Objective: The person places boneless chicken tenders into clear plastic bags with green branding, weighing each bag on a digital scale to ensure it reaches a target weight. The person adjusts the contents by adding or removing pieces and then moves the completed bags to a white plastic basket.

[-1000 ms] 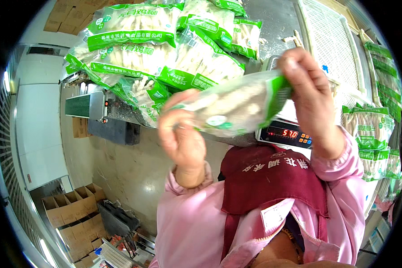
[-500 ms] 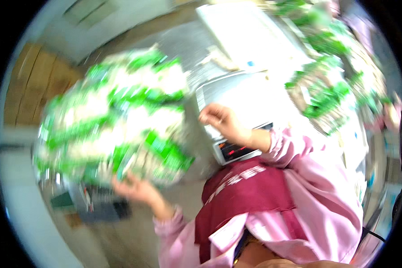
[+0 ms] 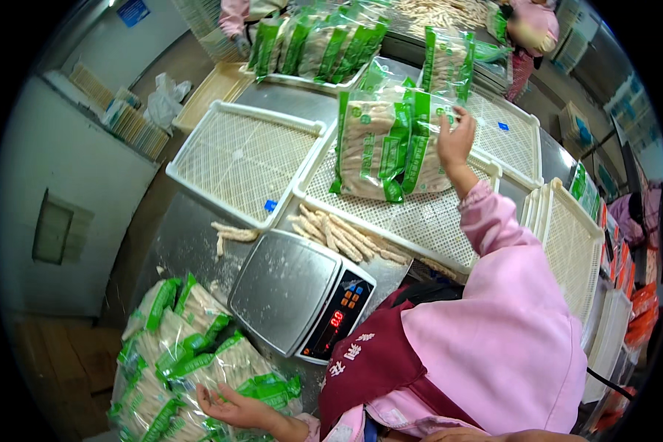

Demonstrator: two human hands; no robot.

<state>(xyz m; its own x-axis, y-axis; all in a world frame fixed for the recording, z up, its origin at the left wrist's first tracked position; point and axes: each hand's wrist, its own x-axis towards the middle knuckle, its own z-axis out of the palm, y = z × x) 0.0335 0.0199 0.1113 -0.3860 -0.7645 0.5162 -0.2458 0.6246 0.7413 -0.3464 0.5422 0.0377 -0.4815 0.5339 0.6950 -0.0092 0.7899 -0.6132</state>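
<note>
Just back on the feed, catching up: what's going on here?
A person in pink has the right hand at the edge of a filled bag standing in a white mesh tray; whether it grips is unclear. The left hand is open over a pile of filled bags. A scale sits between the pile and the tray, with loose pale sticks beside it.

The clear plastic bags with bright green bands (image 3: 372, 151) look thin, glossy and creased; the flat white rectangular trays (image 3: 228, 162) look like moulded plastic, matt and open-meshed; the square silver weighing pan (image 3: 283, 287) is smooth, softly shining metal; the long grey table (image 3: 188, 232) is dull, dusted metal; the pale stick-shaped pieces (image 3: 339, 234) look rough and matt; the maroon apron (image 3: 372, 361) and pink sleeve (image 3: 493, 221) are soft matt cloth.
</note>
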